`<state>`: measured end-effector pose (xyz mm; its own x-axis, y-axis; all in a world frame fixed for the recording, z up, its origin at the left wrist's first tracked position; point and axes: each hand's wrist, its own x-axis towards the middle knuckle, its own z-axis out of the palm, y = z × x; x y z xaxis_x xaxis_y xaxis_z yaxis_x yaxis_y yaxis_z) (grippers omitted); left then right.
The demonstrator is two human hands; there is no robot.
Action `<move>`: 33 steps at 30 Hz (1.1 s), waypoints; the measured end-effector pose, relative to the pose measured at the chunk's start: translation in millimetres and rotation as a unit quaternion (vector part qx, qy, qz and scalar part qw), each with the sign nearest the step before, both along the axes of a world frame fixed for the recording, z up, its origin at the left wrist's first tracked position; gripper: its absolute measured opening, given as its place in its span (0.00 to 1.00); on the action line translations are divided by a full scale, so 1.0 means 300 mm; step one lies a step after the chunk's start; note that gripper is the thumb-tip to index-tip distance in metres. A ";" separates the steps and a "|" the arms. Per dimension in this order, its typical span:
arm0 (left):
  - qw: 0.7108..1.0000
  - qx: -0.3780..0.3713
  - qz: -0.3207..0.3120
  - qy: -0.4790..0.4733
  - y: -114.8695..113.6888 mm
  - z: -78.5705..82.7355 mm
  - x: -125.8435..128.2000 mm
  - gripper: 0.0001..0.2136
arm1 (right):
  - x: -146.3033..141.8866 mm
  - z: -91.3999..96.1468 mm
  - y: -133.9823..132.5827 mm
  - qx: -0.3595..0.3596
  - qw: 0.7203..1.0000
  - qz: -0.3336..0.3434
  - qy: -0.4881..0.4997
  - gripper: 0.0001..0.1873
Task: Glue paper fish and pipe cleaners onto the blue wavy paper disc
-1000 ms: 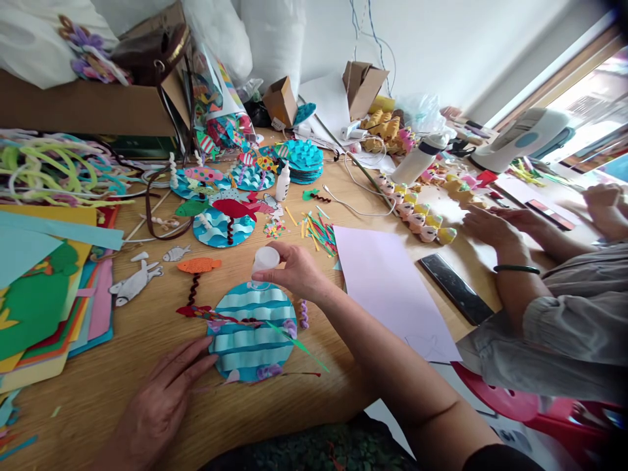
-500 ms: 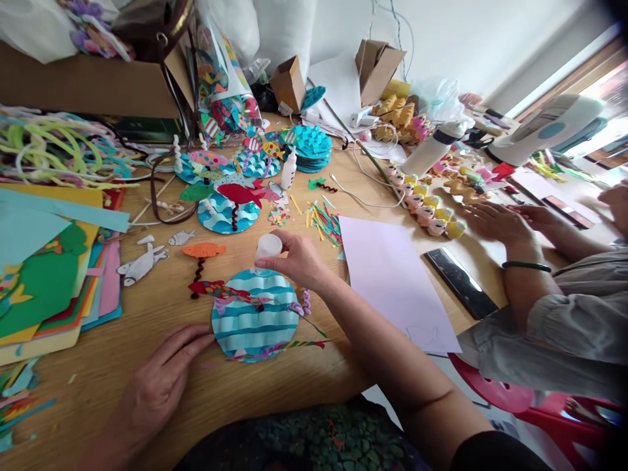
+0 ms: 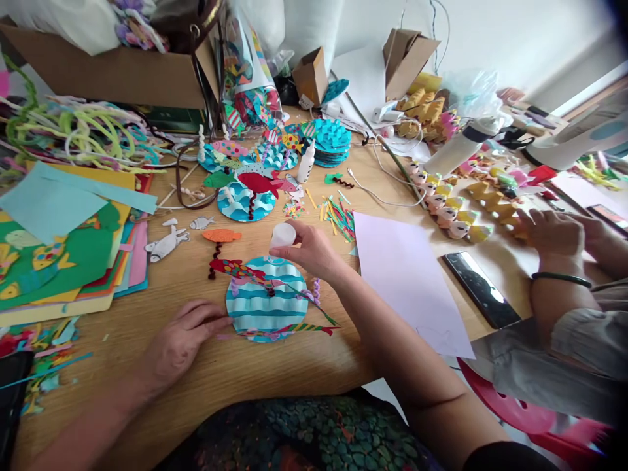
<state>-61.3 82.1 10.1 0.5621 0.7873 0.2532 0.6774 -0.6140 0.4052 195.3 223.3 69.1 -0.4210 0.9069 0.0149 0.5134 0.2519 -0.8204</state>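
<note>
On the table before me lies a round blue striped paper plate [image 3: 267, 307] with wavy paper strips. A red spotted paper fish [image 3: 240, 269], a striped paper fish [image 3: 299, 329] and curled purple pipe cleaners [image 3: 316, 292] are on or at it. My right hand [image 3: 314, 247] pinches a small white cup [image 3: 282, 236] just above the plate's far edge; its contents cannot be made out. At the plate's left edge, my left hand [image 3: 189, 337] has its fingertips closed on the rim. An orange paper fish [image 3: 222, 235] with a brown pipe cleaner lies beyond.
Stacked coloured paper [image 3: 120, 261] and pipe cleaners [image 3: 78, 134] occupy the left. Finished blue plates [image 3: 246, 203], a glue bottle [image 3: 307, 163] and paper strips [image 3: 338, 216] stand behind. Right are a lilac sheet [image 3: 405, 281], a phone [image 3: 481, 289] and another person's hands [image 3: 554, 232].
The view has swung left, so everything sits farther right in it. My right hand still holds the white cup above the plate's far edge, and my left hand stays at its rim.
</note>
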 end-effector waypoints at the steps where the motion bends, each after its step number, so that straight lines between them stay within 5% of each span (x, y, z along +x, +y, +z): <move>1: 1.000 0.004 -0.004 0.001 0.014 0.004 0.002 0.16 | 0.000 -0.001 0.000 0.000 1.000 0.000 0.000 0.15; 15: 1.000 0.000 0.012 0.024 0.032 -0.066 -0.010 0.17 | 0.004 0.009 -0.006 -0.006 1.000 -0.011 -0.010 0.17; 33: 1.000 0.014 0.008 0.000 0.035 -0.079 -0.010 0.16 | 0.009 0.022 -0.008 0.010 1.000 -0.017 0.003 0.16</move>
<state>-64.4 92.7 -13.5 0.5497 0.7890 0.2744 0.6874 -0.6139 0.3881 198.0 221.1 75.7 -0.3897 0.9203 0.0354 0.5170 0.2504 -0.8185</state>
